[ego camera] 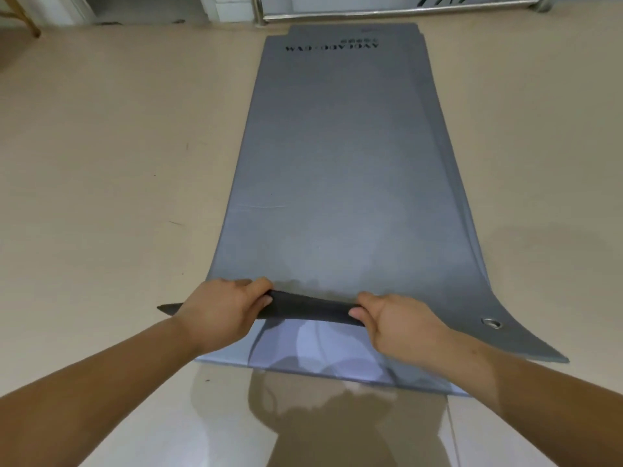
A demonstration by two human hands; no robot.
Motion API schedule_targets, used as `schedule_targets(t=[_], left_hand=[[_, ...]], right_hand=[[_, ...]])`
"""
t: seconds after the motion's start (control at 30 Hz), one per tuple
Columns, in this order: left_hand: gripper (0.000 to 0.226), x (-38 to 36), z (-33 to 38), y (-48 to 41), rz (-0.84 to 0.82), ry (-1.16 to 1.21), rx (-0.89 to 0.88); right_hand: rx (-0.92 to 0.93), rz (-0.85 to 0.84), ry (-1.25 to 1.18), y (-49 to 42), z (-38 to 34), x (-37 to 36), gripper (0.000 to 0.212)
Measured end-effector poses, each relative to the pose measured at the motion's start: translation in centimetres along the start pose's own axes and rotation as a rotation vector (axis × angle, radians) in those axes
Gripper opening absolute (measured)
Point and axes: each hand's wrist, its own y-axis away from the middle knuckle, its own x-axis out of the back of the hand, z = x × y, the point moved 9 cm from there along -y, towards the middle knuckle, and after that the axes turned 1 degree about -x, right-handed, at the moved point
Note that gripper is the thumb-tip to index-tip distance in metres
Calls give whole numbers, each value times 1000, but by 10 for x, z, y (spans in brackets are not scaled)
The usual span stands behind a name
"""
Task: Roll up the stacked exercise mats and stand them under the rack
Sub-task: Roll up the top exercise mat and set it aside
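Gripping lifted edge of one top mat (337, 163): left hand (219, 311), right hand (401, 325), fingers (261, 287) curled

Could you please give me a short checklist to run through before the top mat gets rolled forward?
1. Both hands on the near edge: left hand and right hand grip the turned-up edge of the top mat: ok.
2. Fold even across the width: the right corner with the eyelet lies flat while the left corner is lifted: not ok.
3. Only one mat taken: the lower mat lies flat beneath: ok.
4. Mat surface ahead free of objects: ok.
5. Room under the rack: cannot tell.
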Motion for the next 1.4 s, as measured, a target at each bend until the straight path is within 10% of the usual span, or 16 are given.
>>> schedule_targets(t=[0.33, 0.47, 0.63, 0.77, 0.97, 1.17, 1.4], left_hand=[[25, 16, 10, -6, -525, 556, 164], [27, 15, -10, -48, -502, 262, 227], [73, 44, 70, -47, 58, 5, -74], [126, -32, 104, -10, -393, -166, -43], [132, -52, 80, -29, -380, -43, 6], [132, -49, 38, -51, -456, 124, 72], [124, -45, 70, -47, -419, -85, 115]], right_hand=[[-69, -413, -311, 5, 15, 18, 46], [-146, -135, 67, -19, 26, 33, 48], [-182, 118, 181, -45, 22, 41, 56], [-136, 142, 113, -62, 27, 38, 56], [89, 552, 143, -43, -4, 59, 46], [-167, -250, 408, -31, 25, 9, 131], [-79, -215, 298, -28, 42, -16, 133]])
